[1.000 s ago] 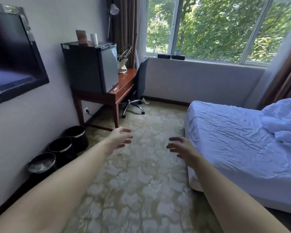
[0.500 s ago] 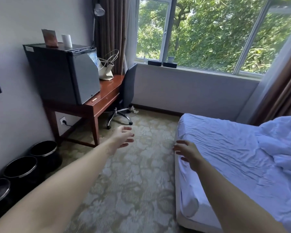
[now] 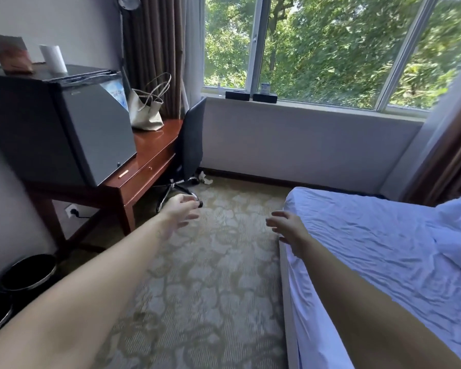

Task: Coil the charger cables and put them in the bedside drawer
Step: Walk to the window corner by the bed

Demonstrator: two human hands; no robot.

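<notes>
Both arms reach forward over the patterned carpet (image 3: 210, 275). The left hand (image 3: 180, 211) hangs in the air near the base of the office chair (image 3: 189, 145), fingers loosely spread and holding nothing. The right hand (image 3: 288, 230) is just beside the near left corner of the bed (image 3: 370, 249), fingers also spread and empty; whether it touches the sheet cannot be told.

No charger cable and no bedside drawer can be seen from here.

On the left, a wooden desk (image 3: 149, 155) stands against the wall, with a small drawer front in its near edge, shut. On the desk sits a dark mini fridge (image 3: 72, 129), door closed. On top of the fridge are a white cup (image 3: 53, 58) and a brown packet (image 3: 12, 55); what the cup holds is hidden. Farther along the desk a cream tote bag (image 3: 147, 110) stands upright with its handles up, its inside out of sight.

At the near left by the wall are two round black bins (image 3: 28, 271), rims showing; their contents cannot be made out. A plug sits in the wall socket (image 3: 72, 211) under the desk.

On the far window sill (image 3: 317, 106) lie two flat black boxes (image 3: 237, 95), with a small cup (image 3: 264, 88) on the right one. A crumpled white blanket (image 3: 458, 230) lies on the right of the bed.
</notes>
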